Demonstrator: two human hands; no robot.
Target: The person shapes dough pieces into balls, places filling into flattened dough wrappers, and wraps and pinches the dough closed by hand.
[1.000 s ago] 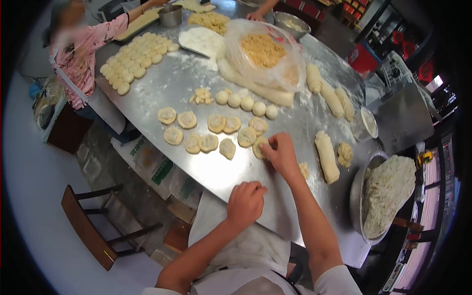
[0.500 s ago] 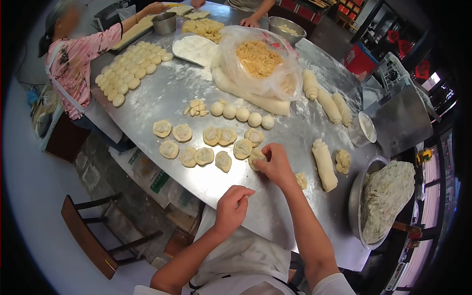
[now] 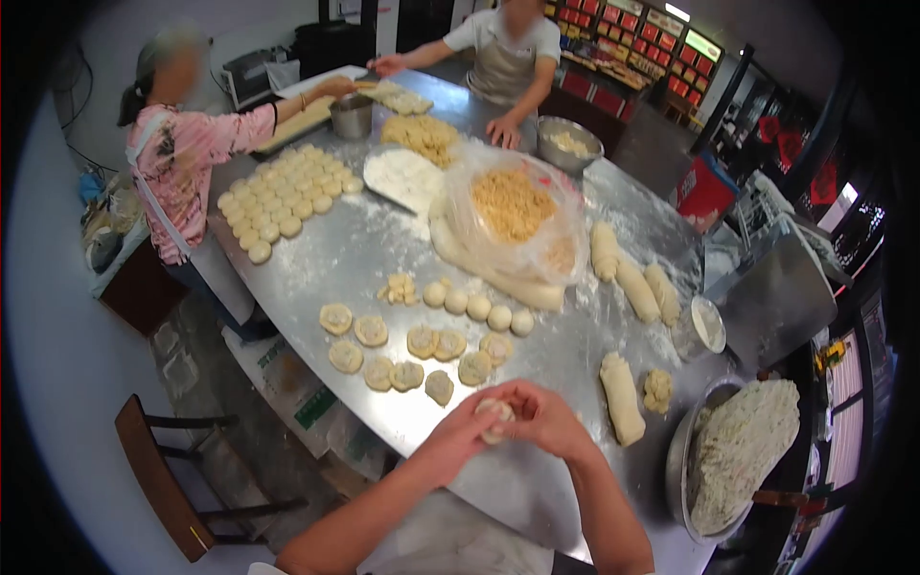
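Near the table's front edge, my left hand (image 3: 458, 445) and my right hand (image 3: 544, 422) come together around a small filled dough round (image 3: 495, 412). Its pale top shows between my curled fingers; the rest is covered by them. Just beyond lie several flattened dough rounds with filling on top (image 3: 423, 339), some touching each other. Behind these runs a row of smooth dough balls (image 3: 478, 307), with a little heap of small pale pieces (image 3: 398, 288) at its left end.
A plastic bag of crumbly orange-brown filling (image 3: 516, 204) rests by a long dough roll. More rolls (image 3: 623, 398) and a bowl with a large greenish mass (image 3: 746, 455) are at right. Two people work across the steel table, near rows of shaped dough pieces (image 3: 278, 201).
My right hand has lifted a filled dough round from the table and brought it to my left hand, which now closes around it too. The camera view has tilted up.
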